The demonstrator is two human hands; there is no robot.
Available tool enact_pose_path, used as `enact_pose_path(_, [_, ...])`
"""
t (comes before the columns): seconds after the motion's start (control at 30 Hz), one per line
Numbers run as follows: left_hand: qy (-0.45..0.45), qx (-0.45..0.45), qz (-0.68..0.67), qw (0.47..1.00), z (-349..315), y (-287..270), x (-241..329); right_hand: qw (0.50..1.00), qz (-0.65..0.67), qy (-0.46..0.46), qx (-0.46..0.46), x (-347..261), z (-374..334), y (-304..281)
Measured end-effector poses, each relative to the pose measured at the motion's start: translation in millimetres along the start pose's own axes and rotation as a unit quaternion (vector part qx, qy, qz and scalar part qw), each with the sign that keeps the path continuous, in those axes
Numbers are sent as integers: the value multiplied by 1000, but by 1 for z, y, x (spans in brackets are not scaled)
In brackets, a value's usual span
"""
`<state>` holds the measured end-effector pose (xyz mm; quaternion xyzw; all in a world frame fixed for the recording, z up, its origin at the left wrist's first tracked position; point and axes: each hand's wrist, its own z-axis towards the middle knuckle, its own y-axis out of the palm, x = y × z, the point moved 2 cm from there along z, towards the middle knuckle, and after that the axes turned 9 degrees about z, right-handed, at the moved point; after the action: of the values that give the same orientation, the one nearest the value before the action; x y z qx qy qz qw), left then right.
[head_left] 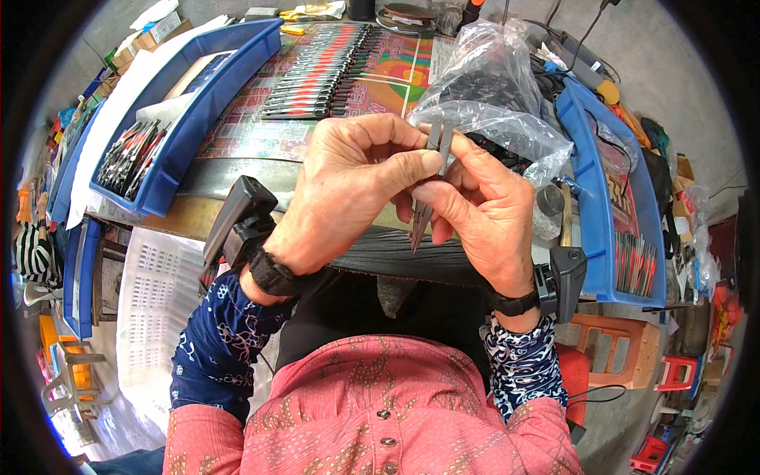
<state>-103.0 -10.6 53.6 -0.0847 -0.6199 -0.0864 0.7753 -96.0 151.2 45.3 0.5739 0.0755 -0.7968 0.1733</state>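
Observation:
My left hand (356,170) and my right hand (483,202) meet in front of my chest, above the table's near edge. Between them they pinch a slim grey two-pronged metal tool (422,226). Two flat prongs stick up above the fingers, and a narrow pointed end hangs below. My left thumb presses on its upper part, with the right thumb lower down. Fingers cover its middle, so its exact kind cannot be made out. Beyond my left hand, a long row of slim silver, red and black pieces (313,83) lies side by side on the table.
At left stands a blue tray (158,198) with black and red pieces. An open clear plastic bag (518,131) of dark parts sits behind my right hand. Another blue tray (641,297) at right holds red and silver pieces. A white perforated basket (150,309) stands below left.

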Motion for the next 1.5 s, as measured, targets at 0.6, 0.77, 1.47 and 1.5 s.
enact_pose_path(0.6, [-58, 6, -41, 997, -11, 3, -26, 998, -3, 57, -5, 14, -13, 3])
enact_pose_path(0.77, [-86, 1, -82, 993, -19, 3, -33, 998, -15, 68, -1, 19, -18, 3])
enact_pose_path(1.47, [-176, -180, -121, 960, -50, 16, -33, 964, 225, 118, -78, 25, -40, -25])
enact_pose_path(1.5, [-177, -182, -124, 959, -51, 16, -33, 964, 230, 112, -73, 26, -42, -25])
